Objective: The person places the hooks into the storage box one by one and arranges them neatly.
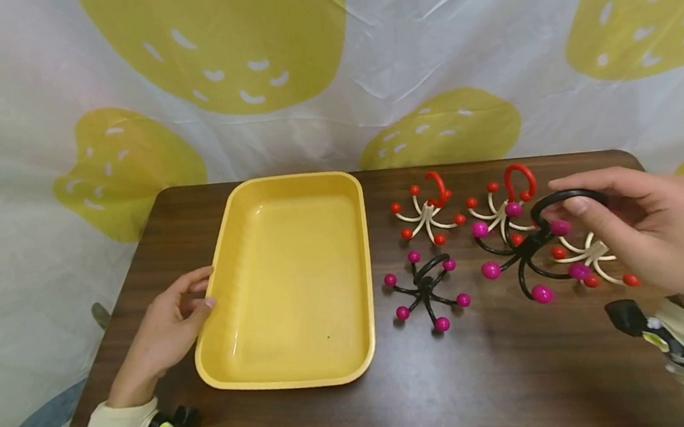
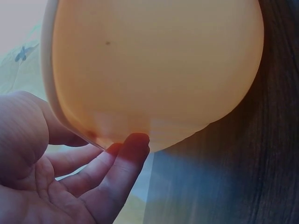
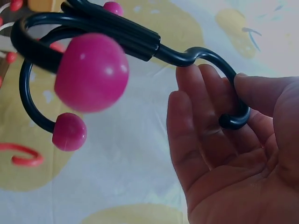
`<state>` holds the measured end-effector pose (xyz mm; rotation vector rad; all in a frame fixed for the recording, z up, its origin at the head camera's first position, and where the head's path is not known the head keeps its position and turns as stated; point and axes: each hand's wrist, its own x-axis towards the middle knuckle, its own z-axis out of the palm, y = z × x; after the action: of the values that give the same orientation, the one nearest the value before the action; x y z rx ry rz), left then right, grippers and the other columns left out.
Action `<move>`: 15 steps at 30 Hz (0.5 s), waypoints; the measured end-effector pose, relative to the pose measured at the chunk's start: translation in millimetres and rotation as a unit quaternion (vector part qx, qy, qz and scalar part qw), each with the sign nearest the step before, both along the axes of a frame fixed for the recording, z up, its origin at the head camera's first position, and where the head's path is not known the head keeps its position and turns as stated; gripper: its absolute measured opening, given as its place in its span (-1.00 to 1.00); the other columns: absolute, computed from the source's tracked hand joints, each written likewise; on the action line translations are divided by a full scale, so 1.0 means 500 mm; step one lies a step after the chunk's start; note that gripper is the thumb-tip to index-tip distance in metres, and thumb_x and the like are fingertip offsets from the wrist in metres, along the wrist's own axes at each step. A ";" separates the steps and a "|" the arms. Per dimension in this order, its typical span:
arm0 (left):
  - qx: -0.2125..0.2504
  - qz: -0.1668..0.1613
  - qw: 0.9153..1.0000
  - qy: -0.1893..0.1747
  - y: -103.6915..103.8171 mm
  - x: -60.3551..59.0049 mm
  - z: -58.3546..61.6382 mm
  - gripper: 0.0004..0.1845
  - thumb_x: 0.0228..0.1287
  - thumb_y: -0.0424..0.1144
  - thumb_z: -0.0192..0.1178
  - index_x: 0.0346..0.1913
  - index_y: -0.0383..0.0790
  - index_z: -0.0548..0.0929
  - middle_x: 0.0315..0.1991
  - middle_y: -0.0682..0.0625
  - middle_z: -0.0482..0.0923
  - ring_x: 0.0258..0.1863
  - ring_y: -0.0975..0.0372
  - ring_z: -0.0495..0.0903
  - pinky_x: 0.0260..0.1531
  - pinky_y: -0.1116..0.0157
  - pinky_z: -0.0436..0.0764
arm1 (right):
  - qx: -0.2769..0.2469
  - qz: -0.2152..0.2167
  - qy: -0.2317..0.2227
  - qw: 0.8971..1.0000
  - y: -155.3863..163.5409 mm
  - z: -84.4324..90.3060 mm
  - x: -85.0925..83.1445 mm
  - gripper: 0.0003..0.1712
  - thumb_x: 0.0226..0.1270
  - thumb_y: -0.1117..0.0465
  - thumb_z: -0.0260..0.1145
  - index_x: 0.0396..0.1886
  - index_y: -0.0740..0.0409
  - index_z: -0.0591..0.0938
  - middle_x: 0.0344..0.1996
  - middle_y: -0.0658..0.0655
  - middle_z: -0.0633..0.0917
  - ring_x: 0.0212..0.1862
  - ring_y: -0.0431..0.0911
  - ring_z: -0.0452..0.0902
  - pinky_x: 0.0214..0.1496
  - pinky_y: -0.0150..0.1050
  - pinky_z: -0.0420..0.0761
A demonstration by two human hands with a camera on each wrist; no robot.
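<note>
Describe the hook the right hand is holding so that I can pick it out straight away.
Start at the yellow tray on the brown table and look right to the cluster of multi-armed hooks. The black hook with magenta balls hangs from the right hand, which pinches its top loop; its only black twin lies beside the tray.

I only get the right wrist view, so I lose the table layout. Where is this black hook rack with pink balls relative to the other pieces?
Observer: The right hand holds the black hook rack by its hook, above the cream and red racks at the table's right.
Operator: Is there a container nearby?
Observer: Yes, a yellow tray sits left of the racks, nothing visible in it.
Operator: And the other hand?
Observer: The left hand rests on the table, fingertips touching the tray's left rim.
</note>
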<state>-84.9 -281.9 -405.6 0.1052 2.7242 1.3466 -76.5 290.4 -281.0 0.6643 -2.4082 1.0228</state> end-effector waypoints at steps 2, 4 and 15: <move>0.000 0.001 1.000 0.001 0.000 0.000 -0.001 -0.43 0.59 -0.32 0.17 0.57 -0.25 0.37 0.32 -0.32 0.57 0.08 -0.12 0.72 -0.27 0.35 0.73 | -0.003 -0.002 -0.001 1.000 -0.014 0.008 -0.006 -0.68 0.33 0.56 0.39 0.03 0.29 0.79 -0.31 -0.23 0.84 -0.50 -0.44 0.64 -0.47 -0.59 0.47; 0.003 0.001 1.000 -0.001 -0.001 -0.001 -0.002 -0.43 0.59 -0.32 0.17 0.57 -0.24 0.36 0.33 -0.31 0.56 0.08 -0.11 0.72 -0.26 0.34 0.73 | -0.011 0.001 -0.006 1.000 -0.029 0.015 -0.012 -0.68 0.34 0.55 0.39 0.03 0.27 0.80 -0.31 -0.19 0.85 -0.51 -0.41 0.64 -0.49 -0.56 0.46; 0.010 0.001 1.000 -0.022 0.002 -0.003 -0.007 -0.41 0.61 -0.29 0.16 0.60 -0.20 0.32 0.37 -0.29 0.52 0.12 -0.10 0.70 -0.27 0.31 0.74 | -0.044 0.064 -0.041 0.996 -0.083 0.026 -0.068 -0.71 0.43 0.55 0.31 0.07 0.33 0.75 -0.28 -0.08 0.87 -0.34 -0.31 0.80 -0.41 -0.52 0.63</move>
<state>-86.5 -280.9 -409.0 0.0736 2.6758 1.3617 -110.4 249.0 -267.7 0.7666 -2.3999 1.2239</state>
